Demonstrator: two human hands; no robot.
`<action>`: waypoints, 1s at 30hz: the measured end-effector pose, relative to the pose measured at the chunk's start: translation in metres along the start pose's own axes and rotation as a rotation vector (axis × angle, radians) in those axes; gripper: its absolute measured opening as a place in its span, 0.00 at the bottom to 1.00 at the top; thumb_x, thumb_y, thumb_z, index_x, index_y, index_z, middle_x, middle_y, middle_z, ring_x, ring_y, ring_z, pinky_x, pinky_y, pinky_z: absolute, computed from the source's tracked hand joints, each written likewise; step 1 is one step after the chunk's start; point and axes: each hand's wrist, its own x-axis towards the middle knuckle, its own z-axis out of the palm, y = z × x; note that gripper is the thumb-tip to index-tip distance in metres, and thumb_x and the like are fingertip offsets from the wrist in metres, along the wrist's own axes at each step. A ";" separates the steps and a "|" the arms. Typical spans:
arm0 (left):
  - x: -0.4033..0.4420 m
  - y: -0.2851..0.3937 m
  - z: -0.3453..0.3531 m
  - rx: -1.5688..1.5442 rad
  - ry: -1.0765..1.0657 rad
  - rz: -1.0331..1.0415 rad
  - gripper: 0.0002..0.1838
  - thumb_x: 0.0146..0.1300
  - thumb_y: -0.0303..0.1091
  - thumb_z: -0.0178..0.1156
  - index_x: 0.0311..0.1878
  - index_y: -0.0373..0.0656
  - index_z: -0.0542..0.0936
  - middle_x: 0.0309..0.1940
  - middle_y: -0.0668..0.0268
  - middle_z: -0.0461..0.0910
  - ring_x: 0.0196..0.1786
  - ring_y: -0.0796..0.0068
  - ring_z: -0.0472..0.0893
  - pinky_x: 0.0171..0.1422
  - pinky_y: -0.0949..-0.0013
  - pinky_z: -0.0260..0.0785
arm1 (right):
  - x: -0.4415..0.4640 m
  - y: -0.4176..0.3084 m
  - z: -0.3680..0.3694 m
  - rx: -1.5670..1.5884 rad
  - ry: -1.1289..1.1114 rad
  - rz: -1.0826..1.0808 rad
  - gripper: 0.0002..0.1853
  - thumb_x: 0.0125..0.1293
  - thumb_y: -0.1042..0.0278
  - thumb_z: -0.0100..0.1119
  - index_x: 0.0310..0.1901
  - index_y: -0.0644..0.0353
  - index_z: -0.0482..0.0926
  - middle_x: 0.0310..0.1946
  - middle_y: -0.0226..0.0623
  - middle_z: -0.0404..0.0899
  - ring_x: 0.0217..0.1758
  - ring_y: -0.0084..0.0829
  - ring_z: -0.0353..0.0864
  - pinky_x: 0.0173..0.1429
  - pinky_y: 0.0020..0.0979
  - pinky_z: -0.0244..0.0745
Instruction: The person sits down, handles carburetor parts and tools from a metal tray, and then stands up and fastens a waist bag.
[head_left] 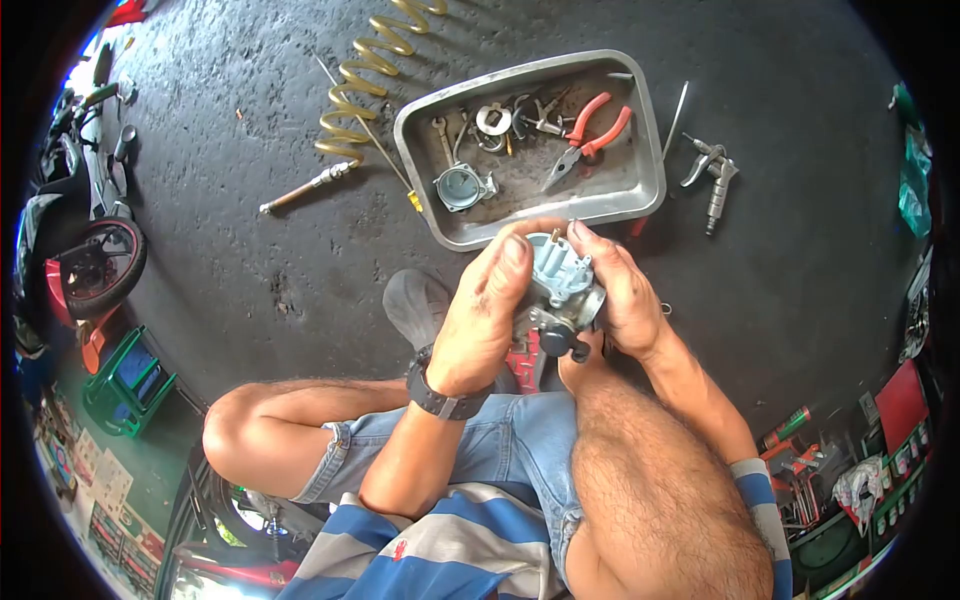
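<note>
A small metal carburetor (560,268) is held between my two hands above the floor, just in front of the tray. My left hand (490,295), with a black watch on the wrist, wraps its left side. My right hand (628,300) grips the right side, thumb near the top. The carburetor's open inner side, with a brass-coloured jet standing up, faces up and away from me; a black cap sits at the near end. Beyond my hands, a metal tray (610,188) holds red-handled pliers (588,135), a round carburetor bowl (460,187), a wrench (443,140) and several small parts.
An air blow gun (712,180) lies right of the tray. Left of it are a coiled yellowish hose (360,85) and a thin screwdriver with a yellow handle (415,201). A motorcycle wheel (105,265) and green stool (125,385) stand at left; tools sit at lower right.
</note>
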 end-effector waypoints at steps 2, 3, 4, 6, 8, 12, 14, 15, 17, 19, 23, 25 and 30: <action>-0.001 0.004 0.001 -0.152 0.072 -0.037 0.30 0.77 0.60 0.53 0.55 0.37 0.80 0.43 0.65 0.84 0.46 0.77 0.83 0.54 0.70 0.77 | 0.001 -0.008 0.007 -0.231 -0.008 -0.002 0.29 0.84 0.49 0.38 0.62 0.67 0.80 0.47 0.34 0.87 0.52 0.20 0.81 0.61 0.25 0.73; -0.001 0.004 -0.001 -0.182 0.085 -0.036 0.29 0.77 0.60 0.53 0.54 0.37 0.80 0.43 0.64 0.85 0.45 0.77 0.83 0.53 0.70 0.77 | 0.001 -0.009 0.008 -0.318 -0.009 0.009 0.29 0.85 0.49 0.38 0.61 0.67 0.80 0.44 0.34 0.88 0.50 0.20 0.81 0.60 0.26 0.73; -0.001 0.004 -0.003 -0.211 0.095 -0.036 0.29 0.77 0.59 0.53 0.53 0.38 0.80 0.43 0.64 0.85 0.45 0.76 0.84 0.52 0.69 0.78 | 0.002 -0.007 0.008 -0.431 0.062 -0.012 0.28 0.84 0.48 0.42 0.59 0.65 0.83 0.34 0.34 0.87 0.42 0.17 0.80 0.49 0.27 0.76; 0.001 0.002 -0.006 -0.248 0.153 -0.034 0.27 0.76 0.58 0.54 0.51 0.39 0.81 0.42 0.63 0.85 0.42 0.74 0.85 0.49 0.69 0.80 | 0.001 -0.016 0.007 -0.664 0.147 0.079 0.25 0.83 0.49 0.46 0.56 0.65 0.84 0.31 0.34 0.85 0.38 0.16 0.78 0.43 0.27 0.76; 0.006 0.003 -0.011 -0.293 0.171 -0.027 0.27 0.76 0.59 0.55 0.50 0.39 0.81 0.40 0.62 0.86 0.39 0.73 0.86 0.45 0.68 0.81 | -0.002 -0.013 -0.001 -0.727 0.175 -0.042 0.23 0.77 0.49 0.57 0.54 0.64 0.84 0.33 0.34 0.83 0.36 0.17 0.77 0.39 0.26 0.75; 0.011 0.006 -0.013 -0.324 0.281 -0.048 0.31 0.75 0.64 0.51 0.48 0.40 0.82 0.36 0.60 0.88 0.35 0.66 0.89 0.41 0.61 0.85 | -0.004 -0.020 -0.006 -0.814 0.134 -0.304 0.41 0.55 0.41 0.78 0.62 0.63 0.78 0.56 0.37 0.79 0.47 0.26 0.81 0.49 0.27 0.76; 0.012 0.004 -0.018 -0.337 0.281 -0.067 0.32 0.74 0.65 0.51 0.50 0.41 0.81 0.36 0.59 0.88 0.37 0.61 0.90 0.44 0.57 0.86 | -0.002 -0.021 -0.009 -0.876 0.052 -0.380 0.47 0.47 0.39 0.80 0.64 0.61 0.78 0.60 0.37 0.78 0.52 0.27 0.81 0.52 0.29 0.76; 0.012 0.004 -0.018 -0.345 0.256 -0.069 0.30 0.75 0.63 0.51 0.51 0.41 0.81 0.38 0.60 0.87 0.38 0.63 0.89 0.44 0.59 0.86 | -0.001 -0.022 -0.009 -0.907 0.010 -0.417 0.50 0.43 0.38 0.81 0.66 0.61 0.77 0.61 0.37 0.77 0.54 0.28 0.80 0.53 0.29 0.76; 0.011 0.003 -0.018 -0.361 0.205 -0.073 0.28 0.77 0.60 0.52 0.51 0.40 0.79 0.40 0.60 0.86 0.38 0.68 0.88 0.43 0.64 0.85 | 0.001 -0.020 -0.008 -0.909 -0.032 -0.421 0.52 0.38 0.42 0.82 0.67 0.60 0.77 0.61 0.40 0.79 0.59 0.33 0.81 0.59 0.33 0.77; 0.012 0.003 -0.013 -0.393 0.247 -0.041 0.27 0.77 0.59 0.52 0.51 0.40 0.79 0.40 0.61 0.86 0.39 0.68 0.88 0.44 0.63 0.84 | 0.005 -0.016 -0.009 -0.905 -0.068 -0.474 0.50 0.40 0.46 0.82 0.66 0.60 0.78 0.61 0.41 0.80 0.62 0.35 0.81 0.63 0.35 0.77; 0.012 0.000 -0.016 -0.444 0.219 -0.060 0.23 0.77 0.55 0.54 0.51 0.41 0.79 0.40 0.62 0.85 0.40 0.69 0.87 0.46 0.63 0.84 | 0.006 -0.019 -0.006 -0.851 -0.069 -0.464 0.45 0.43 0.50 0.81 0.65 0.61 0.79 0.60 0.44 0.82 0.65 0.38 0.80 0.68 0.38 0.75; 0.012 0.000 -0.017 -0.449 0.222 -0.072 0.22 0.76 0.54 0.55 0.51 0.42 0.79 0.40 0.63 0.84 0.41 0.69 0.87 0.47 0.62 0.83 | 0.005 -0.019 -0.008 -0.877 -0.073 -0.447 0.44 0.44 0.50 0.80 0.65 0.62 0.79 0.60 0.44 0.82 0.65 0.38 0.80 0.69 0.38 0.74; 0.012 -0.003 -0.018 -0.411 0.276 -0.057 0.20 0.76 0.52 0.56 0.52 0.43 0.79 0.42 0.64 0.85 0.44 0.70 0.86 0.51 0.62 0.82 | 0.005 -0.015 -0.011 -0.853 -0.064 -0.444 0.42 0.49 0.51 0.79 0.66 0.62 0.79 0.61 0.44 0.82 0.64 0.37 0.81 0.67 0.36 0.75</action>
